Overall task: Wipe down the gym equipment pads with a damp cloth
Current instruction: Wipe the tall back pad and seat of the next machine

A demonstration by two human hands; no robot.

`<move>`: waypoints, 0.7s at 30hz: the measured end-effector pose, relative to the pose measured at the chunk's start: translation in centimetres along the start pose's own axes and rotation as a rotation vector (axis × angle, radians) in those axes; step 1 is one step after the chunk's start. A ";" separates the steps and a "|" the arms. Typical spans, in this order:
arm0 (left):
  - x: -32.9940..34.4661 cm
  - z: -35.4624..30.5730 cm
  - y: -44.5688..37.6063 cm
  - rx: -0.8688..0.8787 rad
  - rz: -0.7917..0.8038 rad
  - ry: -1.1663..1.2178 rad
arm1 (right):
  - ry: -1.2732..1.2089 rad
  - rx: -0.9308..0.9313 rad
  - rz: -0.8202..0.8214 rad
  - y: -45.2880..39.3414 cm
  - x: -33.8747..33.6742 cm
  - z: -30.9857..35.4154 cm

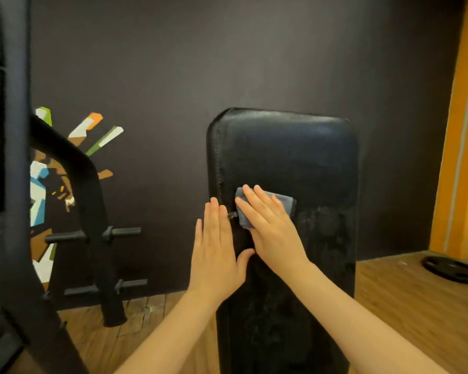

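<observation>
Two hands flat, fingers straight — right hand [272, 233] presses cloth [265, 207] onto pad [289, 157] near its left edge; left hand [216, 255] rests on that edge, just beside.

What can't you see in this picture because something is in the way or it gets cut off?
- Head view: most of the cloth lies under the right hand.
- The pad runs off the bottom edge; both arms cover parts of it.
- The weight plate is cut by the right edge.
- The black frame on the left blocks part of the wall painting.
- The left hand hides part of the pad's left edge.
</observation>
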State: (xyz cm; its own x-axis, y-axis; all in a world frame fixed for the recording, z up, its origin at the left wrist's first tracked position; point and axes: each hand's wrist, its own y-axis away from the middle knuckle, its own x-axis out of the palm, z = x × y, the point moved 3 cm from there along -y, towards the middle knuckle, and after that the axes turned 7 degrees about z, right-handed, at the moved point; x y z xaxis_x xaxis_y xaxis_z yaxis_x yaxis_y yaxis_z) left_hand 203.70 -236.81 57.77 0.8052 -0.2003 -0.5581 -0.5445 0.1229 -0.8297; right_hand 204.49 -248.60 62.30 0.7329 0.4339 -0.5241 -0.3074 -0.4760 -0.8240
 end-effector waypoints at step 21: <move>1.9 -0.6 1.2 -0.049 -0.169 -0.053 | -0.171 0.374 -0.171 -0.1 -5.5 -14.3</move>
State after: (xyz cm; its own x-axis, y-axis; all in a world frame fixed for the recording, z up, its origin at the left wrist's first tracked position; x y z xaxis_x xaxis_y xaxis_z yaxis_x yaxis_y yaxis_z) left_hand 204.47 -237.65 55.70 0.8968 -0.1624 -0.4115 -0.4100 0.0443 -0.9110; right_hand 209.21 -261.90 68.35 0.6912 0.6176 -0.3753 -0.4115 -0.0905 -0.9069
